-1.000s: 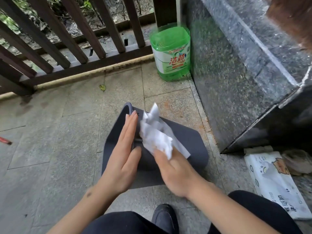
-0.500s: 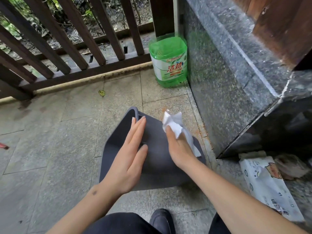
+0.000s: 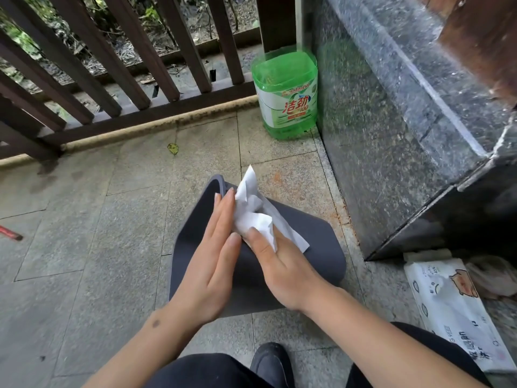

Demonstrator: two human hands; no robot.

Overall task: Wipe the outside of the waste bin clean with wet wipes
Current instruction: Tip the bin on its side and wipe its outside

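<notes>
The bin (image 3: pixel 316 247) lies on its side on the floor (image 3: pixel 84 247), just in front of the person's knees. The left hand (image 3: pixel 209 264) is flat, fingers straight and close together, and presses on the bin to hold it. The right hand (image 3: pixel 282 267) bunches a white wipe (image 3: pixel 253 217) under its thumb and fingers and rubs it on the dark top side.

To wipe well, I think the flat hand should keep pressing down so the bin cannot roll, and the wipe should go in long rubs from the rim to the bottom.

A stone wall (image 3: pixel 391 135) is near on the right, so there is little room there. The left side has more open floor for turning the bin
</notes>
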